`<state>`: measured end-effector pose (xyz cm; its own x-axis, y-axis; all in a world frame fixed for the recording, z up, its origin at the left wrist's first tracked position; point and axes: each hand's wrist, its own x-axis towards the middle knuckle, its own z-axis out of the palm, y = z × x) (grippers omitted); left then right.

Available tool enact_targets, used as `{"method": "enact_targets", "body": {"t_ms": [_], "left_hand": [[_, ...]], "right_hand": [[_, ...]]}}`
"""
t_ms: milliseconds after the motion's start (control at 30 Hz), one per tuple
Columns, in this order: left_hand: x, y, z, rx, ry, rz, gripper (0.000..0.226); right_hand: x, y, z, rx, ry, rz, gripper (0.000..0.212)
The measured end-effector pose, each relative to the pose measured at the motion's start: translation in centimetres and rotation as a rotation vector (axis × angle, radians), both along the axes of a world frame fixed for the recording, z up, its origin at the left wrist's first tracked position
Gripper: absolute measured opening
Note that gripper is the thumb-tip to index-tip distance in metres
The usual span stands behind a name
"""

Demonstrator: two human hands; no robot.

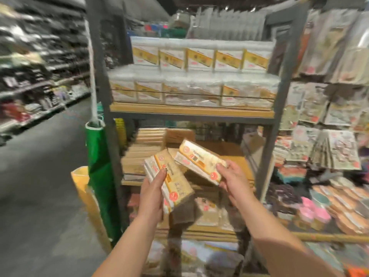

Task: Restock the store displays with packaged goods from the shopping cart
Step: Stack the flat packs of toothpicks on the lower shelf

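My left hand [152,193] grips a white and yellow packet [173,177], thumb on its front, held upright and tilted. My right hand [232,181] holds a second such packet [199,160] by its right end, slanting up to the left. Both packets hang in front of the middle shelf [229,152] of a grey-framed display rack. The upper wooden shelf [191,111] carries two rows of matching wrapped packets [199,56]. The shopping cart is not in view.
A green bag [99,168] hangs on the rack's left post, with a yellow bin [81,176] below it. Hanging packaged goods and low trays [329,196] of items fill the right. An aisle floor [40,176] and blurred shelves lie to the left.
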<state>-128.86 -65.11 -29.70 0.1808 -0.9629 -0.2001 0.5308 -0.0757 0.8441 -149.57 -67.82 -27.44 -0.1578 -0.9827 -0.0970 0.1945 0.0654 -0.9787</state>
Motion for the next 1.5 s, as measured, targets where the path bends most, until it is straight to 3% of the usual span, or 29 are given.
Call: {"method": "enact_targets", "body": {"t_ms": [300, 433, 533, 633, 767, 933, 1033, 1100, 1200, 1333, 1500], "left_hand": [[-0.5, -6.1, -2.3, 0.140, 0.008, 0.000, 0.043], [-1.1, -7.4, -3.2, 0.217, -0.023, 0.055, 0.037], [-1.6, -7.6, -3.1, 0.197, 0.005, 0.084, 0.035], [-2.2, -6.5, -2.2, 0.044, 0.113, 0.032, 0.040], [-2.7, -5.9, -2.2, -0.058, 0.127, 0.010, 0.050], [-3.5, -6.3, -2.1, 0.058, 0.028, 0.173, 0.042], [-3.9, -6.3, -2.3, 0.081, 0.057, 0.209, 0.060], [-4.0, -6.3, -2.4, 0.070, 0.082, 0.227, 0.063], [-4.0, -6.5, -2.4, 0.073, 0.113, 0.235, 0.061], [-3.9, -6.7, -2.6, 0.084, 0.085, 0.233, 0.050], [-4.1, -6.9, -2.6, 0.074, 0.104, 0.230, 0.034]], "right_hand": [[0.6, -12.7, 0.6, 0.088, 0.440, -0.061, 0.014], [0.8, -17.2, -1.4, 0.249, 0.491, -0.041, 0.019], [1.7, -20.7, -2.5, 0.207, 0.565, 0.026, 0.019], [2.5, -24.5, -3.5, 0.132, 0.652, 0.099, 0.021], [3.9, -26.1, -3.5, 0.145, 0.564, 0.103, 0.029], [2.7, -32.0, -9.0, 0.246, 0.431, 0.121, 0.043], [3.2, -29.4, -6.5, 0.218, 0.430, 0.140, 0.034], [3.2, -28.9, -6.2, 0.213, 0.418, 0.139, 0.041], [2.9, -31.1, -8.0, 0.186, 0.459, 0.120, 0.044], [4.3, -26.9, -4.4, 0.200, 0.428, 0.103, 0.020], [4.2, -26.3, -3.4, 0.223, 0.470, 0.153, 0.021]]}}
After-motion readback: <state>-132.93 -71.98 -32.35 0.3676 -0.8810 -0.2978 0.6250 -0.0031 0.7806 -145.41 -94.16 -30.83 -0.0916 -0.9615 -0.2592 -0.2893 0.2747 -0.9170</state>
